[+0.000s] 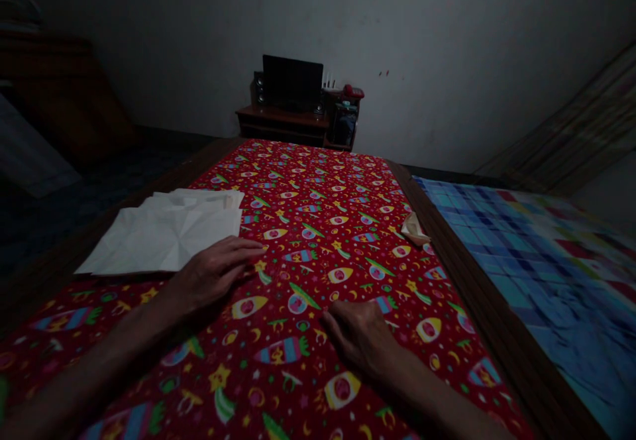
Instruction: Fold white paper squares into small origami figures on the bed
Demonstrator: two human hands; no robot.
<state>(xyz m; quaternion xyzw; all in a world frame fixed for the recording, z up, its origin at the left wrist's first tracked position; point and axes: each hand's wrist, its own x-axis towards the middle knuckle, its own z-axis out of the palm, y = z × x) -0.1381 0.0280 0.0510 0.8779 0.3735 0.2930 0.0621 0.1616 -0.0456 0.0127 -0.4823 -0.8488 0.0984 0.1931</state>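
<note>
white paper sheets (173, 231), creased, overlapping, on red rocket-print cloth (308, 281), left side | left hand (216, 268) beside them, fingers loosely extended, gripping nothing | right hand (360, 334), fingers curled, contents cannot tell | folded paper (413, 229), cloth's right edge | desk compartment (354, 136): dark unit (344, 125)

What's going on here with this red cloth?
A person has both hands over the patterned red cloth. The left hand is by a stack of creased white sheets, fingers extended. The right hand is curled, with nothing visible in it. A small folded piece lies near the cloth's right edge.
</note>
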